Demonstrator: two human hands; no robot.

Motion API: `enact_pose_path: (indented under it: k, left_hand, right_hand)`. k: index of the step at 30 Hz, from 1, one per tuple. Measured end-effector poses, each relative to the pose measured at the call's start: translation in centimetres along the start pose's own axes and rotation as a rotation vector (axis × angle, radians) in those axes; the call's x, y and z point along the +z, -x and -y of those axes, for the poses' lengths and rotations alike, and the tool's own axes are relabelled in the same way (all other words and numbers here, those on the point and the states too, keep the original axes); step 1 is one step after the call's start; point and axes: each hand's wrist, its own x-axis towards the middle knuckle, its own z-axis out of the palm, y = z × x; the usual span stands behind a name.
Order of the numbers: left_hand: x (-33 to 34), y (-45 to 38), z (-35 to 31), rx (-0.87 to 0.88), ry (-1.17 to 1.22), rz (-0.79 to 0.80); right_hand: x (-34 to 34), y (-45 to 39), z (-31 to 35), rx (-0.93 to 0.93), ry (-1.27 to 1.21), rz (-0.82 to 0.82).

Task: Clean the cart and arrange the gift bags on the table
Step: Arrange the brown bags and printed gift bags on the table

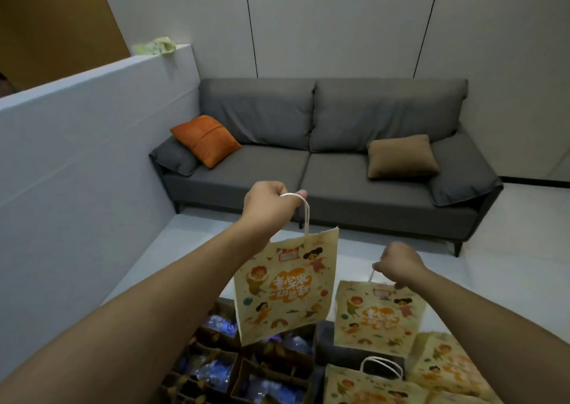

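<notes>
My left hand (269,204) grips the white cord handle of a cream gift bag (285,286) printed with cartoon children and orange lettering; the bag hangs in the air above the boxes. Lower and to the right, my right hand (398,263) pinches the handle of a second, matching gift bag (377,314), which hangs just over a dark surface. Two more such bags lie at the bottom right: one (370,386) with its white handle upright, another (450,363) leaning at the far right.
Brown cardboard boxes (246,369) with dividers hold shiny blue-wrapped items at the bottom centre. A grey sofa (333,169) with an orange cushion (206,140) and a brown cushion (401,156) stands ahead. A white partition wall (77,163) runs along the left.
</notes>
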Motion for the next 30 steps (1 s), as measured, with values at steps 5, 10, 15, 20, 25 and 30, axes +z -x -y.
enact_pose_path:
  k: [5,10,15,20,25,30]
  left_hand:
    - [-1.9,0.7,-3.8,0.095,0.008,-0.062]
    - [-4.3,1.9,-9.2,0.214,0.034,-0.115]
    - [-5.2,3.1,-13.9,0.292,0.059,-0.146]
    - [-4.3,3.6,-16.9,0.359,0.141,-0.058]
    - [-2.2,4.0,-18.3,0.391,0.186,0.028]
    - [0.9,4.8,-18.7,0.399,0.228,0.100]
  right_hand:
    - [-8.1,3.5,2.6,-0.080,-0.092,-0.171]
    - [-17.2,9.4,5.9,-0.185,-0.157,-0.389]
    - [-24.1,15.3,7.6,-0.222,-0.219,-0.641]
    - [-28.8,20.6,6.4,-0.219,-0.252,-0.851]
    - [-30.4,25.4,4.1,-0.202,-0.184,-0.931]
    - [-29.9,28.2,1.7,-0.134,-0.072,-0.971]
